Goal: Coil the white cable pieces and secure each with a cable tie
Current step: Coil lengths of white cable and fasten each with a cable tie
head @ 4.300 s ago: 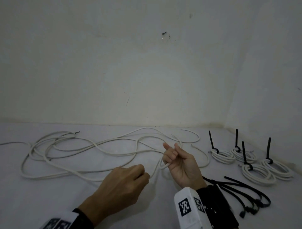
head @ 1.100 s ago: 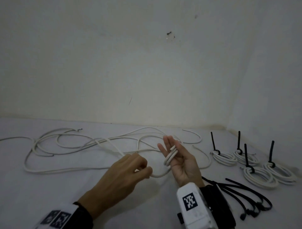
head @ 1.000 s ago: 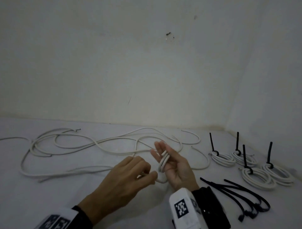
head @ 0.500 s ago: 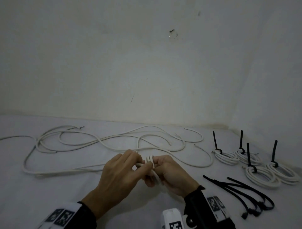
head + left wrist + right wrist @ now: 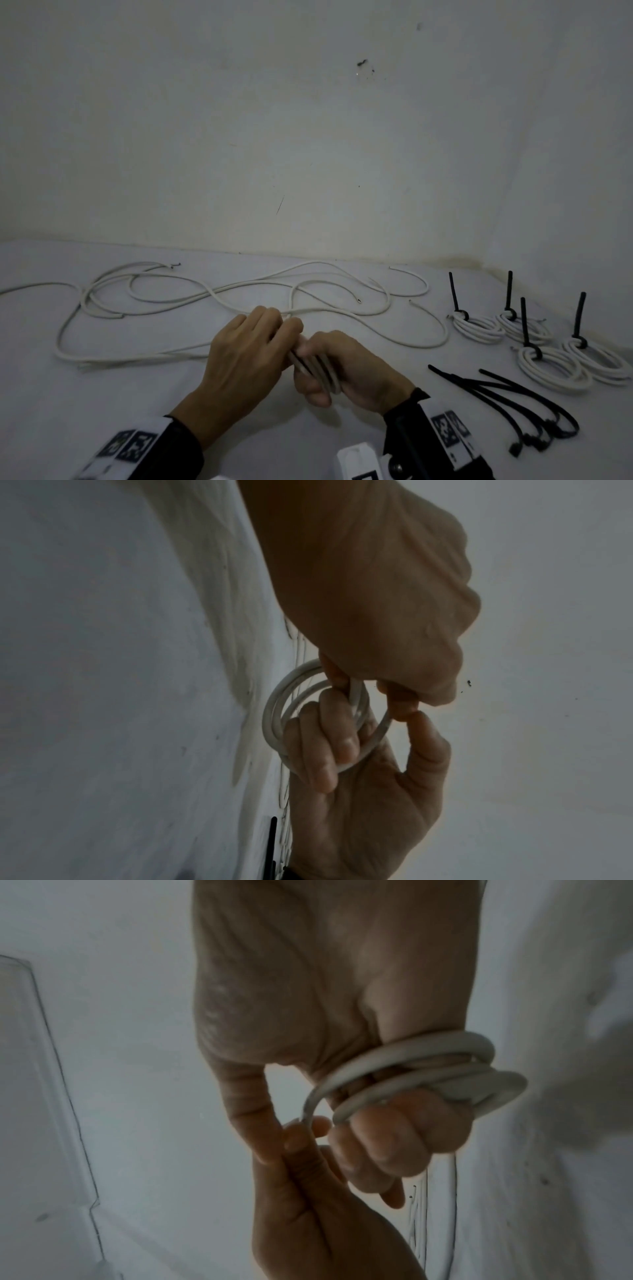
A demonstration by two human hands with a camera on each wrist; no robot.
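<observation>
Both hands meet low over the white surface [image 5: 102, 411], at centre of the head view. Right hand [image 5: 356, 370] is turned knuckles-up. Its fingers [image 5: 329, 739] are curled through a small coil [image 5: 318, 371] of white cable. About three turns wrap round those fingers, seen clearly in the right wrist view [image 5: 421, 1069]. Right thumb [image 5: 424, 739] points up toward the left hand, with its tip against the left fingertips. Grip of the right hand: closed round the coil.

Left hand [image 5: 246, 356] reaches in from the left, back of the hand up and fingers bent. In the left wrist view its fingertips [image 5: 400, 699] pinch the free end of the same cable where it leaves the coil. Grip of the left hand: closed on that strand, thumb and forefinger together. Both wrists wear dark sleeves with printed marker blocks.

Behind the hands, loose white cable pieces [image 5: 239, 291] sprawl in long loops across the surface, out to the left edge. Whether the coil still joins one of these cannot be told.

On the right, near the wall corner, lie four finished coils [image 5: 548, 363]. Each is cinched with a black tie whose tail stands upright. Nearer the person, just beside the right sleeve, lies a bunch of spare black cable ties [image 5: 513, 401], flat and fanned.
</observation>
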